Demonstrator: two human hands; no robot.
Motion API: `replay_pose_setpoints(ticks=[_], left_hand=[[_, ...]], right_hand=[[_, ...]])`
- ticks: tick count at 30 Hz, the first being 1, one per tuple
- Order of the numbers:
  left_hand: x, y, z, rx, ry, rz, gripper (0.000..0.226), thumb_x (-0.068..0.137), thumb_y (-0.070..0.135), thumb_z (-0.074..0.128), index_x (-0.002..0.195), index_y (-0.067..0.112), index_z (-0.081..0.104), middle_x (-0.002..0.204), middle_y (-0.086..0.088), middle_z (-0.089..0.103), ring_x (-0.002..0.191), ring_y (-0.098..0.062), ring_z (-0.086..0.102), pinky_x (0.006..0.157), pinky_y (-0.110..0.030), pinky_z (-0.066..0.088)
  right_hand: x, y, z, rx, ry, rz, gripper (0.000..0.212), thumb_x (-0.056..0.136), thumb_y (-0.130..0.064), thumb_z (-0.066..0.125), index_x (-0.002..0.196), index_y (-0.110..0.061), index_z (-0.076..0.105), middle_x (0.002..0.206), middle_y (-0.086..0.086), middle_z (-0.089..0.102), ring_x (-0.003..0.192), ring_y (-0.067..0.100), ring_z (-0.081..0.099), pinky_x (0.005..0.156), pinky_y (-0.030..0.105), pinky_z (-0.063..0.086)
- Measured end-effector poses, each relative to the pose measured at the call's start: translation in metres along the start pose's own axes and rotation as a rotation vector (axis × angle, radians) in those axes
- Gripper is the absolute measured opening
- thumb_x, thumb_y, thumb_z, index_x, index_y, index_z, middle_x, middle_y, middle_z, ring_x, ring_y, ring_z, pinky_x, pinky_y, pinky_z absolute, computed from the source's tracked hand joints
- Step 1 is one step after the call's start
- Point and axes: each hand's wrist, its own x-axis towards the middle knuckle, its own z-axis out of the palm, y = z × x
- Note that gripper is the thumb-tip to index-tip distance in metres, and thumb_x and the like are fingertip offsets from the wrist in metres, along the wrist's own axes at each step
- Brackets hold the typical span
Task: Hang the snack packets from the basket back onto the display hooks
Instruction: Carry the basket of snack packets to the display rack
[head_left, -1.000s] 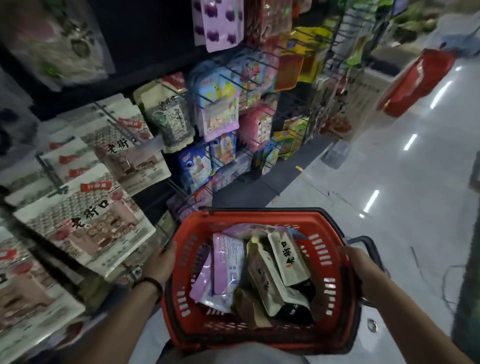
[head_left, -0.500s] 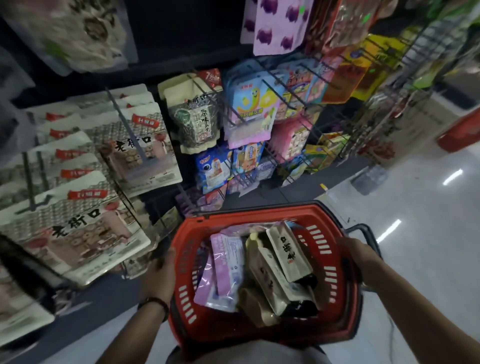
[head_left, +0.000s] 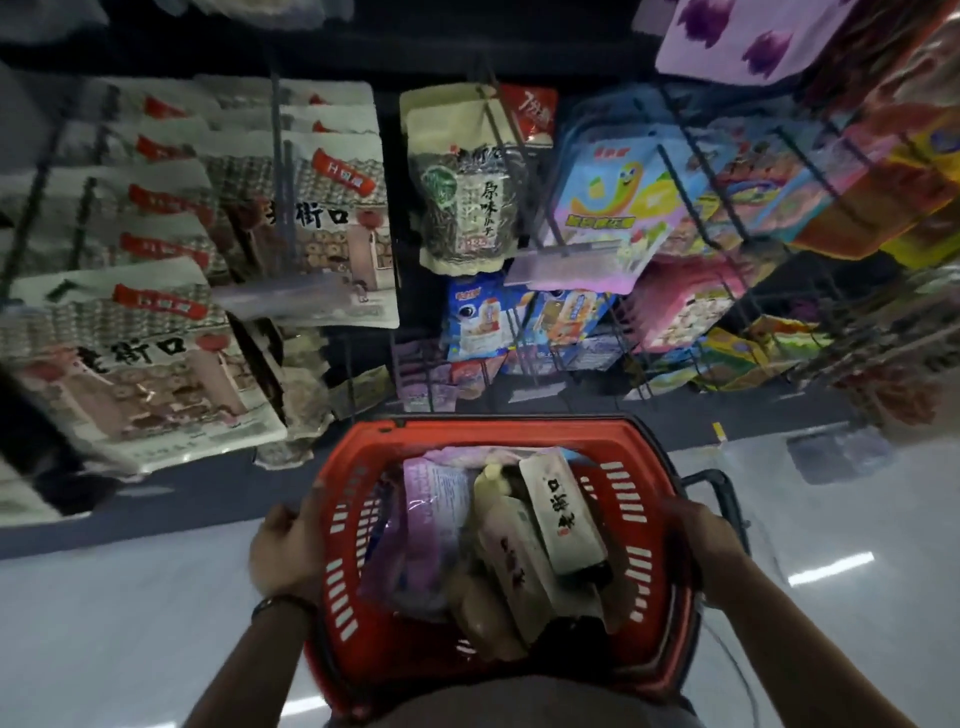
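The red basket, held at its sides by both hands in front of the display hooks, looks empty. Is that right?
Not empty. The head view shows the red basket holding several snack packets, including a cream packet and a purple packet. Otherwise right: the left hand and right hand hold its sides in front of the display hooks.

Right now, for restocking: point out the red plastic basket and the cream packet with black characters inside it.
Red plastic basket (head_left: 467, 434), head view, far rim.
Cream packet with black characters (head_left: 563, 512), head view, printed face.
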Motion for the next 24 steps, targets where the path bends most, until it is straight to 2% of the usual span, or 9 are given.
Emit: replay_pose_setpoints(ticks=[2, 4, 6, 9, 12, 15, 17, 21, 24], left_hand=[[-0.010, -0.014, 0.012, -0.016, 0.076, -0.021, 0.069, 0.081, 0.076, 0.053, 0.078, 0.008, 0.066, 0.073, -0.014, 0.069, 0.080, -0.042, 0.061, 0.079, -0.052, 0.051], [-0.028, -0.026, 0.027, -0.020, 0.138, -0.050, 0.061, 0.086, 0.069, 0.058, 0.078, 0.008, 0.064, 0.068, -0.014, 0.066, 0.073, -0.037, 0.059, 0.077, -0.054, 0.052], [-0.046, -0.037, 0.044, -0.033, 0.175, -0.073, 0.055, 0.089, 0.062, 0.061, 0.075, 0.009, 0.062, 0.062, -0.008, 0.062, 0.066, -0.029, 0.053, 0.071, -0.050, 0.051], [-0.062, -0.049, 0.072, -0.045, 0.178, -0.091, 0.047, 0.096, 0.050, 0.065, 0.075, 0.008, 0.062, 0.063, -0.004, 0.062, 0.064, -0.020, 0.051, 0.065, -0.040, 0.047], [-0.063, -0.072, 0.107, 0.006, 0.161, -0.126, 0.047, 0.097, 0.052, 0.062, 0.083, 0.007, 0.066, 0.075, -0.010, 0.072, 0.070, -0.026, 0.060, 0.069, -0.042, 0.052], [-0.048, -0.114, 0.144, 0.076, 0.105, -0.225, 0.053, 0.089, 0.063, 0.058, 0.089, 0.011, 0.070, 0.082, -0.009, 0.076, 0.080, -0.033, 0.068, 0.077, -0.048, 0.057], [-0.032, -0.143, 0.170, 0.113, 0.057, -0.311, 0.054, 0.083, 0.064, 0.059, 0.095, 0.013, 0.072, 0.085, -0.010, 0.077, 0.084, -0.036, 0.070, 0.082, -0.052, 0.060], [0.001, -0.179, 0.223, 0.149, -0.009, -0.381, 0.034, 0.091, 0.041, 0.068, 0.109, 0.014, 0.074, 0.101, -0.015, 0.078, 0.093, -0.038, 0.071, 0.091, -0.054, 0.061], [0.041, -0.209, 0.263, 0.173, -0.091, -0.386, 0.039, 0.094, 0.041, 0.072, 0.123, 0.016, 0.076, 0.111, -0.013, 0.079, 0.102, -0.035, 0.073, 0.095, -0.045, 0.059]], right_hand=[[0.026, -0.003, -0.003, -0.068, -0.090, -0.037, 0.026, 0.090, -0.029, 0.074, 0.098, -0.005, 0.076, 0.089, 0.017, 0.078, 0.081, 0.035, 0.075, 0.078, 0.050, 0.063], [0.056, -0.001, -0.006, -0.118, -0.159, -0.026, 0.032, 0.085, -0.031, 0.077, 0.104, -0.005, 0.080, 0.093, 0.019, 0.081, 0.088, 0.040, 0.078, 0.085, 0.053, 0.064], [0.084, 0.001, -0.009, -0.157, -0.203, -0.016, 0.022, 0.087, -0.026, 0.075, 0.098, -0.008, 0.081, 0.085, 0.015, 0.082, 0.086, 0.037, 0.078, 0.080, 0.044, 0.063], [0.125, 0.011, -0.009, -0.261, -0.185, 0.018, 0.036, 0.075, -0.046, 0.074, 0.092, -0.015, 0.082, 0.085, 0.008, 0.082, 0.086, 0.034, 0.078, 0.091, 0.050, 0.062], [0.168, 0.026, -0.002, -0.307, -0.183, -0.001, 0.043, 0.076, -0.055, 0.069, 0.097, -0.020, 0.080, 0.090, 0.004, 0.082, 0.089, 0.031, 0.076, 0.095, 0.047, 0.060], [0.217, 0.055, 0.010, -0.398, -0.162, 0.026, 0.063, 0.068, -0.066, 0.065, 0.103, -0.017, 0.080, 0.090, 0.002, 0.081, 0.086, 0.030, 0.075, 0.090, 0.045, 0.060], [0.250, 0.081, 0.017, -0.404, -0.158, 0.038, 0.066, 0.068, -0.064, 0.064, 0.110, -0.015, 0.078, 0.094, 0.003, 0.079, 0.087, 0.029, 0.073, 0.087, 0.042, 0.059], [0.283, 0.109, 0.035, -0.408, -0.125, 0.103, 0.052, 0.091, -0.047, 0.068, 0.122, -0.006, 0.073, 0.085, 0.002, 0.069, 0.076, 0.021, 0.065, 0.071, 0.035, 0.050], [0.326, 0.135, 0.046, -0.438, -0.114, 0.115, 0.060, 0.099, -0.055, 0.058, 0.132, -0.006, 0.068, 0.080, -0.002, 0.061, 0.070, 0.015, 0.057, 0.058, 0.025, 0.042]])
